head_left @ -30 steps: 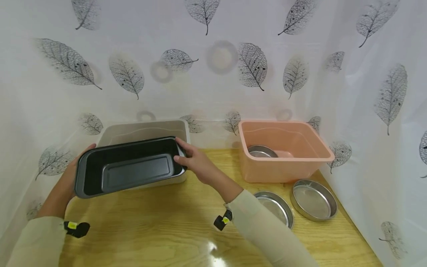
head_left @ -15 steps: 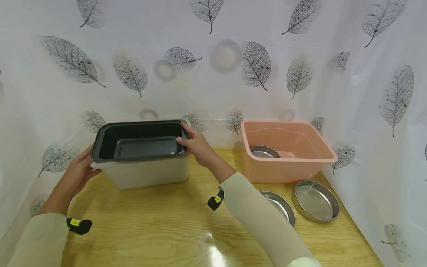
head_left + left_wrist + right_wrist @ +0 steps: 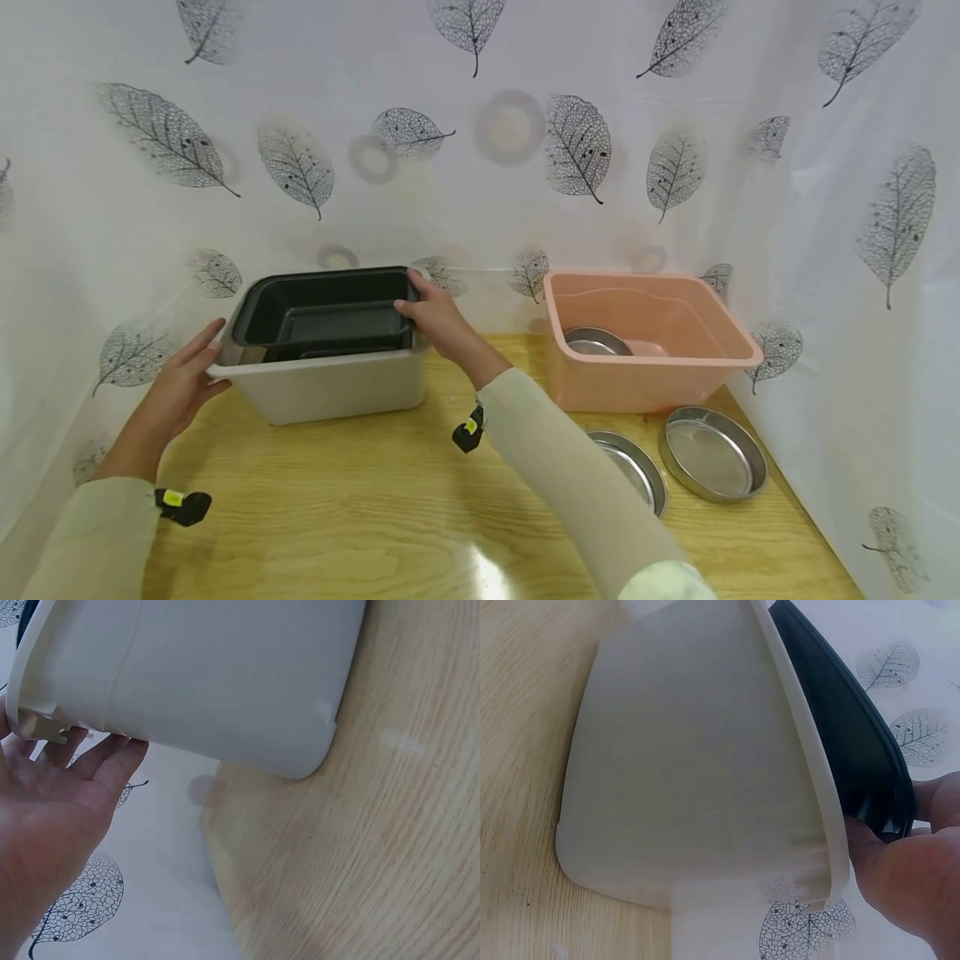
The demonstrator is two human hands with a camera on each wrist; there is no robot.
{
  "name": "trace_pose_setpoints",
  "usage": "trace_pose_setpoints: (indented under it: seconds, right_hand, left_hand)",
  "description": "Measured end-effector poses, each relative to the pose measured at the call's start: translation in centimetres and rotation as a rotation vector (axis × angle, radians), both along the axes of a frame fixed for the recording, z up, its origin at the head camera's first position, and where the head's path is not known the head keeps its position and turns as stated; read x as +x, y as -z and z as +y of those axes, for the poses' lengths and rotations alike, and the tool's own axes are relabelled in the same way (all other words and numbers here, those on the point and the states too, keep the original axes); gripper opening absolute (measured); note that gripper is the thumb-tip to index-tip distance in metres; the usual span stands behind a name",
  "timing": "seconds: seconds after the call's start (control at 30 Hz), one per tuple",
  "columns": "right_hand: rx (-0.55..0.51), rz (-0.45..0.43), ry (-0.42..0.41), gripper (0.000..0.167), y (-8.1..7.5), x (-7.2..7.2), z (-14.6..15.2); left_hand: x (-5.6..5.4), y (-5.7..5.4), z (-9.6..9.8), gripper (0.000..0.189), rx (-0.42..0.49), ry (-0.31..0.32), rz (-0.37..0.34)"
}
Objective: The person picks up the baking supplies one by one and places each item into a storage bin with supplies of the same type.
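A dark rectangular baking pan (image 3: pixel 341 321) sits partly down inside a white plastic bin (image 3: pixel 333 387) at the left of the table. My right hand (image 3: pixel 441 321) pinches the pan's right end, thumb on the inside. In the right wrist view, the pan's edge (image 3: pixel 847 727) rises above the bin's rim. My left hand (image 3: pixel 178 385) grips the bin's left rim; in the left wrist view its fingers (image 3: pixel 112 761) tuck under the rim of the bin (image 3: pixel 210 682). The pan's underside is hidden by the bin wall.
At the right stands a pink bin (image 3: pixel 645 385) with a round metal pan (image 3: pixel 596 342) inside. Two more round metal pans, one (image 3: pixel 716 454) beside it and one (image 3: pixel 637 471) partly behind my right sleeve, lie on the wooden table (image 3: pixel 322 500). A leaf-print curtain (image 3: pixel 480 208) hangs behind.
The baking pan has gone from being held tilted in front of the white bin to down inside it. My left hand has let go of the pan and taken the bin's rim.
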State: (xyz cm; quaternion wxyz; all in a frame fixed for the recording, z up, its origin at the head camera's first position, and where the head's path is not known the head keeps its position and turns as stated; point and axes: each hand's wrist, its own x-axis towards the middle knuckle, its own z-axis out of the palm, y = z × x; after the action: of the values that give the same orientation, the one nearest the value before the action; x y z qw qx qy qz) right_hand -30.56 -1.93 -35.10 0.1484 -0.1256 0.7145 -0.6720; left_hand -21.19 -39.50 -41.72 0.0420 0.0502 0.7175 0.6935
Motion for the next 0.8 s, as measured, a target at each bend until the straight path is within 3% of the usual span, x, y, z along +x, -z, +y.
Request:
trace_pose_setpoints:
  seconds: [0.5,0.8]
  right_hand:
    - [0.206,0.084,0.016,0.068,0.6,-1.7,-2.2]
    - [0.243,0.083,0.030,0.068,1.0,-1.9,-3.3]
  left_hand:
    - [0.1,-0.1,0.0,0.061,0.019,-0.025,-0.027]
    - [0.0,0.1,0.2,0.061,0.041,-0.027,-0.033]
